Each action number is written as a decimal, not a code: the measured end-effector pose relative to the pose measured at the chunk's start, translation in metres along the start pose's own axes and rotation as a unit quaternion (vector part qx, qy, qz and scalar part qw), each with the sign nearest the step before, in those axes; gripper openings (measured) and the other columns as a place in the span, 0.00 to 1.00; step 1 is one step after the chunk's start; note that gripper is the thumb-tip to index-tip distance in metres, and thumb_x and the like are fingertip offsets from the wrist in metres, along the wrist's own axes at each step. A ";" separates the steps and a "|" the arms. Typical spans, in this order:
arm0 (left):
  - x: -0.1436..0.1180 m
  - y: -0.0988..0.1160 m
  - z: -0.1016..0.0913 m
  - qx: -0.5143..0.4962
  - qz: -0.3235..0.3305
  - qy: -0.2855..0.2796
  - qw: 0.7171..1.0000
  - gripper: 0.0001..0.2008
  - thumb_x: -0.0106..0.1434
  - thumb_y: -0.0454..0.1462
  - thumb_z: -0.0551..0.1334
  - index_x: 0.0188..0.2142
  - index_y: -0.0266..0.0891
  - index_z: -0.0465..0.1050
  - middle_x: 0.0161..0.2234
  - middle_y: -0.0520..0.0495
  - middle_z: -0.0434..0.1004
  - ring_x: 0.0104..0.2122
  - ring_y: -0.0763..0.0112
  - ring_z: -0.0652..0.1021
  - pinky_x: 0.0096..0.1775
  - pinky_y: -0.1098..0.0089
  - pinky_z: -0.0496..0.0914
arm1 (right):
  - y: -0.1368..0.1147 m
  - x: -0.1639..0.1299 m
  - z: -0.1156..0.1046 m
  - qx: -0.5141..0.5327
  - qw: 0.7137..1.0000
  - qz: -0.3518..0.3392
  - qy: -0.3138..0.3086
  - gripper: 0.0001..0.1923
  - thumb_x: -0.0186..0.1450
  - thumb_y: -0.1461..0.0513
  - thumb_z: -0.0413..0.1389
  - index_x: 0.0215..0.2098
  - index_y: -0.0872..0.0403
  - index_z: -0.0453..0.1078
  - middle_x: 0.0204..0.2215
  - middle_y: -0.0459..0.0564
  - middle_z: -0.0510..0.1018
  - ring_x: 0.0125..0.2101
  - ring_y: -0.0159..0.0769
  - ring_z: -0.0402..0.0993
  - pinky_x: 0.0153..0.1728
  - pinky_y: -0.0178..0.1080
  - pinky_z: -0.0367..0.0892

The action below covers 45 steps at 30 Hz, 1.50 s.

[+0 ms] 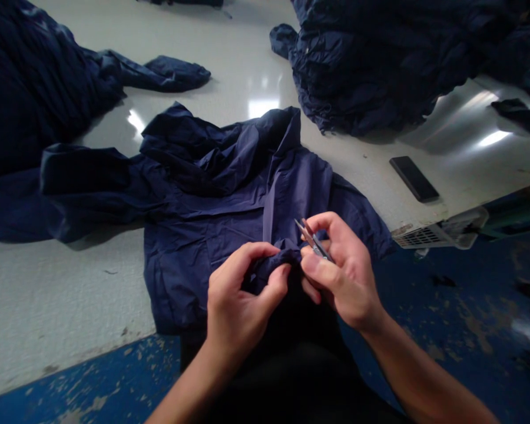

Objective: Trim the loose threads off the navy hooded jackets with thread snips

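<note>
A navy blue garment (212, 194) lies spread over the near edge of a white table (48, 294), its hem hanging toward me. My left hand (238, 300) pinches a bunched fold of the garment's lower edge between thumb and fingers. My right hand (340, 271) holds small metal thread snips (311, 238), their blades pointing up and left just above the pinched fold. Both hands sit close together at the table's front edge.
A large heap of navy garments (401, 59) fills the far right, another pile (30, 100) the far left. A black phone (414, 178) lies flat on the table at right. A white plastic basket (441, 232) sticks out under the table edge. Blue worn floor (468, 330) lies below.
</note>
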<state>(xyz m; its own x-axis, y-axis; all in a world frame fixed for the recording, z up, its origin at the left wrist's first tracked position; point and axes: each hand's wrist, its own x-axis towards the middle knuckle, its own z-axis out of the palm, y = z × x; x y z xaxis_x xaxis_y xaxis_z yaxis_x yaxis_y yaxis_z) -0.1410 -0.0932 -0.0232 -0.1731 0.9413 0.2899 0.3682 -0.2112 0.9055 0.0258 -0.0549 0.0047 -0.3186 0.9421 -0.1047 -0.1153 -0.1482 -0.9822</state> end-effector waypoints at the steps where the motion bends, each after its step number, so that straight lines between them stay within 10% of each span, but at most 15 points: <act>1: 0.001 0.001 0.000 0.006 0.001 0.011 1.000 0.08 0.65 0.31 0.69 0.42 0.44 0.78 0.35 0.58 0.82 0.34 0.78 0.80 0.39 0.78 0.72 | -0.006 -0.002 -0.004 -0.054 0.998 -0.016 0.001 0.09 0.72 0.59 0.62 0.47 0.46 0.67 0.21 0.34 0.66 0.15 0.25 0.60 0.16 0.30 0.55; 10: 0.003 -0.002 0.003 0.015 0.035 0.024 0.999 0.10 0.62 0.28 0.68 0.39 0.43 0.73 0.34 0.60 0.77 0.34 0.79 0.78 0.41 0.80 0.72 | -0.022 -0.014 -0.014 -0.415 0.888 -0.185 -0.067 0.08 0.73 0.59 0.63 0.46 0.55 0.77 0.28 0.43 0.80 0.24 0.28 0.75 0.30 0.32 0.65; 45: -0.003 -0.003 0.001 0.010 0.055 -0.003 0.998 0.11 0.63 0.30 0.69 0.42 0.43 0.71 0.35 0.55 0.76 0.35 0.73 0.78 0.41 0.73 0.73 | -0.022 -0.017 -0.016 -0.402 0.891 -0.190 -0.087 0.03 0.72 0.63 0.63 0.44 0.52 0.77 0.32 0.47 0.83 0.27 0.33 0.78 0.31 0.36 0.67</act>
<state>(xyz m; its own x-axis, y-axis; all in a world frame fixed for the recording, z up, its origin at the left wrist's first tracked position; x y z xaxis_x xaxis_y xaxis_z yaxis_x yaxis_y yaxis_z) -0.1409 -0.0950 -0.0272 -0.1241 0.9142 0.3859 0.4034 -0.3088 0.8614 0.0492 -0.0626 0.0256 -0.5495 0.8070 0.2163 0.4435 0.5011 -0.7431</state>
